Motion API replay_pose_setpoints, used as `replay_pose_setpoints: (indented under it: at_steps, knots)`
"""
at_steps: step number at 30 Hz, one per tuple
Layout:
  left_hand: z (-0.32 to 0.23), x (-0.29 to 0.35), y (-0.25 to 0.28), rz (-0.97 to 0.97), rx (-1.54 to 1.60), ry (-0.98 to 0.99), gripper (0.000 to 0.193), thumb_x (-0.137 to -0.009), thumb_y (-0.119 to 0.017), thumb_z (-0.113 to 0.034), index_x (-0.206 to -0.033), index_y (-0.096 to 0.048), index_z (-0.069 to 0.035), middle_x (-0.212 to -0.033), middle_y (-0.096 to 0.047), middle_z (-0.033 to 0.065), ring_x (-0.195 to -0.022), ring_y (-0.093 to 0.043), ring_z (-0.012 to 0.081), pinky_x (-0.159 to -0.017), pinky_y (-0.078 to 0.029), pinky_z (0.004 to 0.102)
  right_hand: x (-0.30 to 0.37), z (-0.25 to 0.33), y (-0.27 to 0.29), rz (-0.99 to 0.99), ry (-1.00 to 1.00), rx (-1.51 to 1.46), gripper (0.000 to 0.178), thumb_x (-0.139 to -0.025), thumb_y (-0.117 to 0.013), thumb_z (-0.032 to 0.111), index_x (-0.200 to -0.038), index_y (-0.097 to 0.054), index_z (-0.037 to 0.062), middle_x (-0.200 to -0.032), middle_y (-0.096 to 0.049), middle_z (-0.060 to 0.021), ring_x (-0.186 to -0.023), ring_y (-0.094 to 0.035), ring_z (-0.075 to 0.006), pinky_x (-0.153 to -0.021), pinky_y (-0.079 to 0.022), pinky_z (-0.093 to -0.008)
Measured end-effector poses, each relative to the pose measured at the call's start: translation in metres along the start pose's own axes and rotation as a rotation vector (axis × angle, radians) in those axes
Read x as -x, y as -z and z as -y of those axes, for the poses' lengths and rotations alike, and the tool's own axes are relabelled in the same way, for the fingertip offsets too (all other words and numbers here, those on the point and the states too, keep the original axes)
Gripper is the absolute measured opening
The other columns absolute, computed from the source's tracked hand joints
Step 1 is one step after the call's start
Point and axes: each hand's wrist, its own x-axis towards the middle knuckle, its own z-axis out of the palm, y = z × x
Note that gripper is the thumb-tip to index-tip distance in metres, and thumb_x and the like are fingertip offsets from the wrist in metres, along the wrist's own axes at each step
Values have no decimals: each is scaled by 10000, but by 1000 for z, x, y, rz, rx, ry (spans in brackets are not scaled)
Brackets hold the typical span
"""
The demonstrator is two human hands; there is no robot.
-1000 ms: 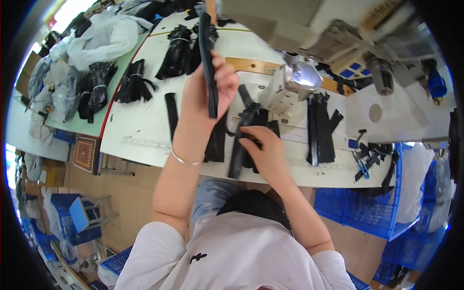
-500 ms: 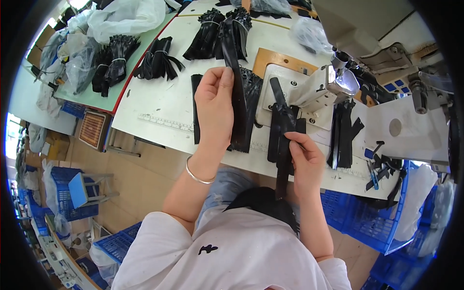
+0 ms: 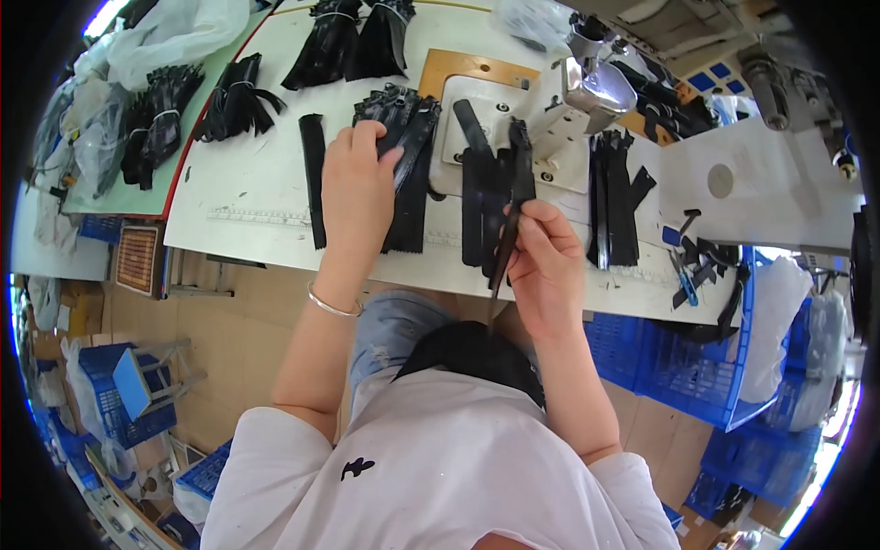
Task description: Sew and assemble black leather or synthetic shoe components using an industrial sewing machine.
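My right hand [image 3: 548, 252] pinches a long black zipper [image 3: 521, 174] between thumb and fingers. It hangs almost upright in front of the sewing machine's metal plate [image 3: 451, 151]. On the left, my left hand [image 3: 357, 188] rests over a pile of black zippers [image 3: 417, 197], thumb apart from the curled fingers and close to the topmost strip; part of the pile is hidden behind it. More black strips [image 3: 477, 206] lie on the table between my hands, partly covered by the held zipper. A single black strip [image 3: 313, 174] lies left of my left hand.
Tied black bundles [image 3: 321, 46] sit at the back of the white table [image 3: 266, 174]. The sewing machine head [image 3: 587, 92] stands behind my right hand, with more strips [image 3: 616, 202] beside it. Blue snips [image 3: 686, 284] lie near a blue crate [image 3: 683, 362].
My left hand has let go of its long zipper and lowered onto the pile. My right hand has raised its zipper more upright. The view has shifted right.
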Motion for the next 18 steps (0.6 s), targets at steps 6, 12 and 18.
replay_pose_setpoints:
  at_steps: [6,12,18]
  knots:
    - [-48,41,40,436,696,131,90,-859,-638,-106,-852,-641,-17,-729,-610,74,-661,-564,176,-560,-394,272,0,10,-6,-57,172,457,149,-873,-619,18,-1021,-639,15,-936,-630,-25,-793,-570,-45,-590,-480,-213]
    - [-57,57,55,839,1191,827,101,-868,-668,-111,-853,-653,-12,-741,-624,-13,-623,-539,34,-546,-428,192,0,17,-32,38,309,645,305,-875,-614,34,-1171,-543,8,-990,-643,-74,-811,-606,-86,-634,-500,-221]
    - [-53,66,49,695,1469,983,46,-866,-655,-46,-905,-643,-25,-773,-643,17,-664,-597,79,-584,-497,207,25,25,-13,32,110,824,142,-894,-607,96,-986,-632,-10,-852,-669,-41,-760,-610,-80,-639,-482,-218]
